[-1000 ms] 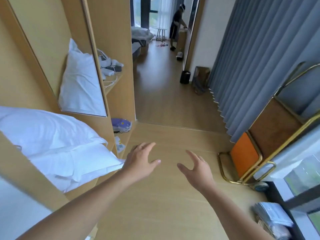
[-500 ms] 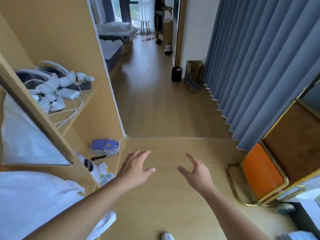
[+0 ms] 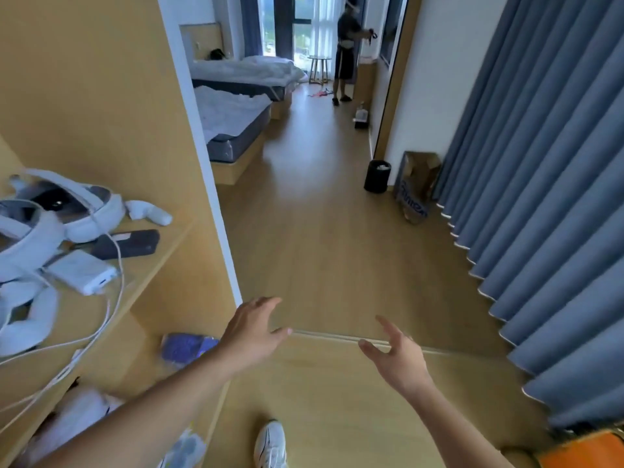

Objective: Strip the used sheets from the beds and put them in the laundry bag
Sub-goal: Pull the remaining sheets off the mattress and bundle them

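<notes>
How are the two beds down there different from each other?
The near bed is mostly bare: its grey mattress shows at the foot and side, with only a rumpled white sheet on top. The far bed carries a thick, puffy white heap of bedding that spills over its end. The near bed looks flatter, the far bed piled higher. Both are unmade, have white linen and stand side by side along the left wall.

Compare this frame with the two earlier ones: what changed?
The wearer walked forward: the pillows left the view, the shelf with headsets came nearer, and the beds beyond grew closer. Left hand and right hand stayed open, held out ahead, gripping nothing.
</notes>
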Demonstrator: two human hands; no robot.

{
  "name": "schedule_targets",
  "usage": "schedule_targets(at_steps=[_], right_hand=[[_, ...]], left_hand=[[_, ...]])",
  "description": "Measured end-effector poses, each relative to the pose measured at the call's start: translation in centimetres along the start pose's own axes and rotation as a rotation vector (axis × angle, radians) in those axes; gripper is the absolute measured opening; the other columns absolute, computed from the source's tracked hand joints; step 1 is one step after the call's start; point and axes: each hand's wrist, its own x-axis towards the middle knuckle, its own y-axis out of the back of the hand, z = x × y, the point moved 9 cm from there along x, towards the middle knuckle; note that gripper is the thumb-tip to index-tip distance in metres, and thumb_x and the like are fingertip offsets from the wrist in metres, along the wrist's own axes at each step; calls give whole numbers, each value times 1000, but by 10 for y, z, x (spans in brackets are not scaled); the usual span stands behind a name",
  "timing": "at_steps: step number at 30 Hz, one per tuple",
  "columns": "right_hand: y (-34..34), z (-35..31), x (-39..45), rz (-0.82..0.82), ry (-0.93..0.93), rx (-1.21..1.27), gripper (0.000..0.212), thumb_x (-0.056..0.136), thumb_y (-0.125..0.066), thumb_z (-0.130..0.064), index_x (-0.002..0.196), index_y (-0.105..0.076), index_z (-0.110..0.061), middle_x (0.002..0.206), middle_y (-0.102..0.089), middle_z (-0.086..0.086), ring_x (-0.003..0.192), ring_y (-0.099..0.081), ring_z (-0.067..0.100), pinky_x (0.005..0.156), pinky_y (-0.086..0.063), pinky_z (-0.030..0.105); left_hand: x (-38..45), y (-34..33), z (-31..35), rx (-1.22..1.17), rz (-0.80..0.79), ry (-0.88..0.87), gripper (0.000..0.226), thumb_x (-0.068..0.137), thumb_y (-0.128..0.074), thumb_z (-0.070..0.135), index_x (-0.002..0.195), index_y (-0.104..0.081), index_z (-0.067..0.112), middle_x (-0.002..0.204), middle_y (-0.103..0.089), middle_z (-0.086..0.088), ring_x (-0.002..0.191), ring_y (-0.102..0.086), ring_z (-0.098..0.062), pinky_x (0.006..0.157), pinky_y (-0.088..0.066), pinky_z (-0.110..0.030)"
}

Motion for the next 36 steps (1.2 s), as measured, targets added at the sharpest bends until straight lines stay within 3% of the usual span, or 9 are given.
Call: schedule_targets(at_steps=[9, 15, 21, 27, 31, 36], right_hand=[[71, -72, 226, 143, -68, -27, 73, 92, -69, -53, 156, -42, -30, 152, -52, 8, 145, -43, 24, 115, -37, 31], [89, -67, 372, 125, -127, -40, 72, 93, -67, -55, 156, -40, -32, 153, -51, 6, 144, -43, 23, 114, -36, 29], [103, -71, 560, 25, -114, 12, 72, 92, -69, -52, 156, -42, -32, 150, -54, 9, 141, -47, 25, 112, -39, 31], [133, -143, 723, -64, -2, -37, 71, 96, -66, -51, 158, -38, -32, 156, -48, 3, 139, -49, 26, 110, -40, 33], [116, -185, 802, -129, 62, 10, 68, 92, -76, -41, 152, -49, -24, 152, -52, 7, 138, -51, 24, 112, -42, 35], [88, -221, 915, -182, 58, -39, 71, 91, -76, -42, 154, -46, -26, 152, -53, 6, 139, -51, 22, 111, -41, 29]], left_hand=[[275, 40, 68, -3, -70, -196, 71, 93, -68, 47, 154, -42, 23, 155, -46, -3, 142, -41, -24, 116, -32, -29], [426, 28, 104, 56, -124, -267, 71, 94, -67, 48, 155, -41, 22, 153, -46, -3, 142, -41, -23, 115, -30, -27], [580, 3, 104, 85, -188, -123, 71, 96, -64, 47, 156, -36, 25, 155, -44, -1, 142, -41, -24, 116, -35, -33], [709, 59, 98, 97, -98, 10, 70, 94, -68, 48, 155, -41, 24, 155, -46, -3, 143, -41, -24, 114, -34, -31], [784, 84, 72, 93, -68, 96, 70, 94, -68, 48, 155, -43, 23, 155, -47, -7, 143, -42, -25, 114, -32, -29], [900, 89, 28, 58, -71, 117, 72, 94, -68, 48, 156, -41, 25, 156, -45, -5, 141, -44, -23, 112, -34, -29]])
